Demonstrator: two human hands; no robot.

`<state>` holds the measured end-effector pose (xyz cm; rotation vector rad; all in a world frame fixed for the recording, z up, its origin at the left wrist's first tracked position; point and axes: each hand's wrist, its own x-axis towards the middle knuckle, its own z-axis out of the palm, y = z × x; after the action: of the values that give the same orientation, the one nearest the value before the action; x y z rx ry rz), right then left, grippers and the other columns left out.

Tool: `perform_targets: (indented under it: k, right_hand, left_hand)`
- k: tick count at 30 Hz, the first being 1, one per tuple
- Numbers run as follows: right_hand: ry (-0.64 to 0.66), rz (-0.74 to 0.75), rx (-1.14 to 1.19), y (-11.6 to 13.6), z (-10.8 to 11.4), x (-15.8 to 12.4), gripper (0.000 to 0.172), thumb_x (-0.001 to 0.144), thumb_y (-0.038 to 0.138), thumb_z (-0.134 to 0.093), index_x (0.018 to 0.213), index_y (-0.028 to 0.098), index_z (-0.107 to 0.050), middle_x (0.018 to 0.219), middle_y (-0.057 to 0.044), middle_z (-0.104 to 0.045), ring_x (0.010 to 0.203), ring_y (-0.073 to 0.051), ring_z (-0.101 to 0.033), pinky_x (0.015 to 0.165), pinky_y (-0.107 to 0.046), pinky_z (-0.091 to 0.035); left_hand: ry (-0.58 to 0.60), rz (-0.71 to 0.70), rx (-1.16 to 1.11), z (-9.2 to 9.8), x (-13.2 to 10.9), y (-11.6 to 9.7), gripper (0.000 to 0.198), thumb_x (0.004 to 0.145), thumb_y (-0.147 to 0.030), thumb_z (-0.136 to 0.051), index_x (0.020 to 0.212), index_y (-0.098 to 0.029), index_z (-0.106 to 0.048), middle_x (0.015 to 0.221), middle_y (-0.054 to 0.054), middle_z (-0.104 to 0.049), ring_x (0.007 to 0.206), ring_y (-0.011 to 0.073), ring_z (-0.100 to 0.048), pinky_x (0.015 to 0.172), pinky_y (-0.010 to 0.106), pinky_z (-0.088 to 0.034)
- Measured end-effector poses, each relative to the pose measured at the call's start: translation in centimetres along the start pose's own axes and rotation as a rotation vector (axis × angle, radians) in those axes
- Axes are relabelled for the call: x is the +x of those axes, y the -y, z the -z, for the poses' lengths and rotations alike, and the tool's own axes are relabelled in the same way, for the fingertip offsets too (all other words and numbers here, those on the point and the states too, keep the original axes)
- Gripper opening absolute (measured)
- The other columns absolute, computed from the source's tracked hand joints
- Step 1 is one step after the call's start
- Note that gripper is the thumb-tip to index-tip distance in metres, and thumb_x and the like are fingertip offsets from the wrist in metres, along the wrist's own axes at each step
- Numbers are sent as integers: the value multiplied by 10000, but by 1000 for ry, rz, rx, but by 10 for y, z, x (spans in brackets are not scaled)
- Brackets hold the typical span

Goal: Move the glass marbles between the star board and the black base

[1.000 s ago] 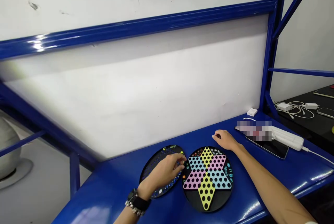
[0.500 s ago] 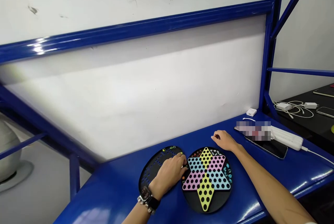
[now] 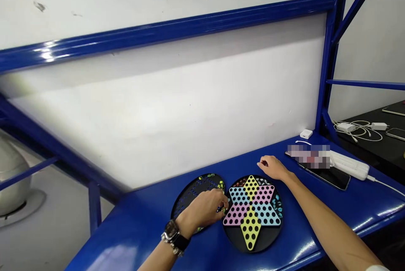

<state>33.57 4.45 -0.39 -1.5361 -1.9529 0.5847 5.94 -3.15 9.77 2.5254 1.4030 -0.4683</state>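
A round black Chinese-checkers board [image 3: 252, 213] with a pastel star lies on the blue shelf. Coloured marbles fill the rim pockets around the star. To its left lies a black perforated tray [image 3: 193, 193] with several small marbles on it. My left hand [image 3: 207, 209], with a watch on the wrist, rests on that tray's right edge, its fingers curled together over marbles beside the board. What they grip is hidden. My right hand [image 3: 272, 167] rests at the board's far rim, fingers curled loosely.
A dark phone [image 3: 329, 175] and a white power strip [image 3: 349, 166] lie on the blue shelf [image 3: 319, 216] to the right. A small white charger [image 3: 306, 133] sits by the wall. Cables and devices lie on a black table [image 3: 379, 140] beyond the blue upright.
My left hand has slid right across the tray and curled its fingers at the edge next to the board. My right hand has stayed put.
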Motion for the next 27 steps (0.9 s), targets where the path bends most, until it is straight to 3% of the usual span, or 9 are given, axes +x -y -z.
perform_targets:
  k: [6, 11, 15, 18, 21, 27]
  right_hand:
    - [-2, 1, -11, 1, 2, 0, 301, 925, 368, -499, 673, 206, -526, 702, -2, -610, 623, -134, -504, 581, -244, -308]
    - [-6, 6, -8, 0, -1, 1, 297, 924, 371, -505, 680, 204, -540, 718, -4, -616, 641, -137, -510, 592, -246, -318]
    - [-7, 6, -4, 1, 0, 0, 290, 928, 362, -506, 688, 205, -551, 718, -7, -617, 636, -137, -513, 590, -247, -317]
    - [1, 4, 0, 2, 1, 0, 281, 927, 358, -515, 697, 204, -563, 716, -10, -623, 632, -136, -520, 582, -246, -314]
    - [3, 1, 0, 1, 1, 0, 285, 933, 367, -511, 710, 201, -574, 727, -15, -630, 636, -137, -525, 580, -246, -312]
    - [8, -6, -6, 1, 1, 0, 284, 932, 370, -513, 716, 199, -580, 741, -20, -640, 649, -138, -534, 583, -242, -314]
  left_hand:
    - [76, 71, 70, 5, 15, -15, 286, 682, -129, -737, 926, -267, -796, 897, 37, -786, 832, 256, -729, 703, 304, -540]
    - [31, 27, 143, 1, 17, -18, 257, 749, -98, -627, 904, -230, -784, 990, 87, -759, 892, 281, -716, 769, 351, -535]
    - [-110, -40, -13, 0, 14, 9, 201, 874, -285, -553, 932, -256, -743, 1018, 47, -725, 892, 230, -690, 756, 304, -508]
    - [-236, 89, -108, -4, 14, 44, 281, 921, -380, -467, 997, -254, -706, 1076, 45, -714, 936, 215, -672, 771, 287, -488]
    - [-249, 204, -134, -13, 15, 70, 304, 907, -388, -459, 1043, -242, -688, 1104, 55, -719, 997, 235, -663, 813, 305, -485]
    - [-256, 190, -291, -23, 11, 73, 358, 892, -353, -442, 1170, -253, -643, 1158, 47, -729, 1036, 231, -673, 866, 315, -505]
